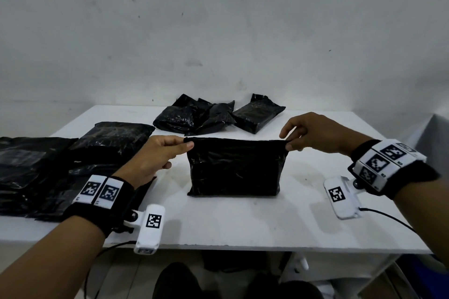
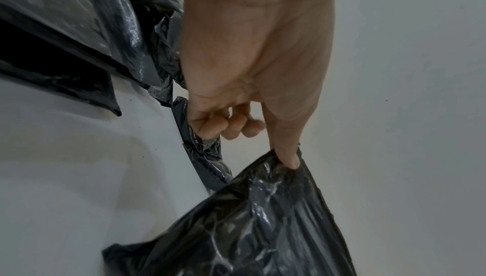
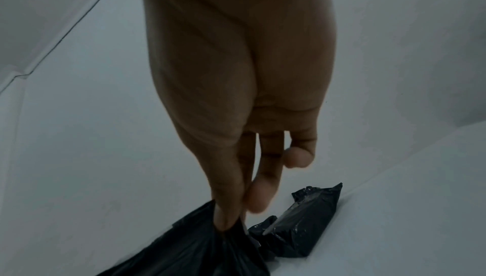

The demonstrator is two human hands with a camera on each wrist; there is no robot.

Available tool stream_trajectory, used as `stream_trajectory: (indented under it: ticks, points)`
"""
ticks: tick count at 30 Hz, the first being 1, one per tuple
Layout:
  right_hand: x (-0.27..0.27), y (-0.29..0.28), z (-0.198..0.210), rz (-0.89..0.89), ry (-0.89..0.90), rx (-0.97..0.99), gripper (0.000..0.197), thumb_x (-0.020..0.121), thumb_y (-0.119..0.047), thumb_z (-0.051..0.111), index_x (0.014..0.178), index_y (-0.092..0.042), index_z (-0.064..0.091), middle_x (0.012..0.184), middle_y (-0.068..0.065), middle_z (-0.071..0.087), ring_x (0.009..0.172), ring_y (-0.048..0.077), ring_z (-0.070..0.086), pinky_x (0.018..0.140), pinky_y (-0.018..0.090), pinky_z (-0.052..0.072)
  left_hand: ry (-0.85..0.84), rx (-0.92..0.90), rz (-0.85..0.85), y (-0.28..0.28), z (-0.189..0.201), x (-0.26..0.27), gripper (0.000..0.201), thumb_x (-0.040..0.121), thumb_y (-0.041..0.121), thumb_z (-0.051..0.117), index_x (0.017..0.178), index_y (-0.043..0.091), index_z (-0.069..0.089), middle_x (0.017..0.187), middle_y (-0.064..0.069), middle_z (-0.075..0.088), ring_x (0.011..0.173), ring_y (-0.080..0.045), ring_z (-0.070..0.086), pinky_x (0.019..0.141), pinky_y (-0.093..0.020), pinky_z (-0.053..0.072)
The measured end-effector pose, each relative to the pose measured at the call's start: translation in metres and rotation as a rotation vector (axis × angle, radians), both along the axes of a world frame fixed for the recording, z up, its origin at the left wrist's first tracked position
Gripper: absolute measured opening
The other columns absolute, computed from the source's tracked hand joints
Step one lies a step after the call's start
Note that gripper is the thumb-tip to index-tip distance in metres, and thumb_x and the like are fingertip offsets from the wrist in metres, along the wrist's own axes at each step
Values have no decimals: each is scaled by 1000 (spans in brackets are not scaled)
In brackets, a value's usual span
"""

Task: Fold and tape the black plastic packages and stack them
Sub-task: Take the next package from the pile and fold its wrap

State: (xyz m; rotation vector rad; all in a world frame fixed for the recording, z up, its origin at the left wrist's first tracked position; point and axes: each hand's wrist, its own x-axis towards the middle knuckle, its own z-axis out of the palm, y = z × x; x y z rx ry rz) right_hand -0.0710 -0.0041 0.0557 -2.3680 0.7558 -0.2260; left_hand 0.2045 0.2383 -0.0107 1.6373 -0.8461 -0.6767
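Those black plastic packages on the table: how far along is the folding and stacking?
Done, apparently: a few folded packages lie bunched at the table's far edge, not neatly stacked. In hand: the left hand and right hand pinch one package's top corners. Left: flat bags on the left; no tape shows.

wall: plain white painted wall (image 1: pixel 218 31), scuffed with small dark marks, beyond the fingers | furniture: flat white rectangular surface (image 1: pixel 243 221) under the fingers, its far edge meeting the wall | floor: pale floor (image 1: pixel 116 279) below the near edge, partly in shadow | light: dim, even, soft shadows
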Motion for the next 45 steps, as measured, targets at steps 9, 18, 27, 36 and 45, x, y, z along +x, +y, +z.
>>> stream_trajectory:
  ticks: [9,18,27,36,45]
  points:
    - [5,21,-32,-159,-441,567,12,100,0,55,106,-10,58,93,11,64,73,30,75,56,31,60,131,21,29,-2,4,-15,12,100,33,62,95,23,60,84,-2,76,52,-18,63,56,-27,42]
    - [6,23,-60,-202,-574,715,15,100,0,55,105,-13,59,88,8,58,96,38,73,81,50,61,188,84,-23,2,5,-20,16,103,38,55,98,23,54,108,-2,78,81,-30,75,65,-31,49]
    - [0,20,-59,-159,-528,665,17,99,4,54,102,-12,58,88,8,60,91,29,74,75,37,63,112,144,-37,4,8,-20,19,103,39,55,110,22,58,109,3,78,88,-24,73,67,-31,46]
    - [-4,24,-61,-148,-537,692,21,96,9,52,102,-10,60,95,13,66,92,28,72,85,37,60,248,116,-53,7,8,-17,20,100,32,58,111,18,67,116,-4,76,81,-20,69,62,-28,47]
    - [-4,22,-66,-233,-564,713,8,96,-5,63,101,-10,60,89,10,70,83,23,72,88,40,58,357,44,67,-3,0,-17,8,96,13,66,99,9,72,89,-9,71,60,-10,64,53,-19,54]
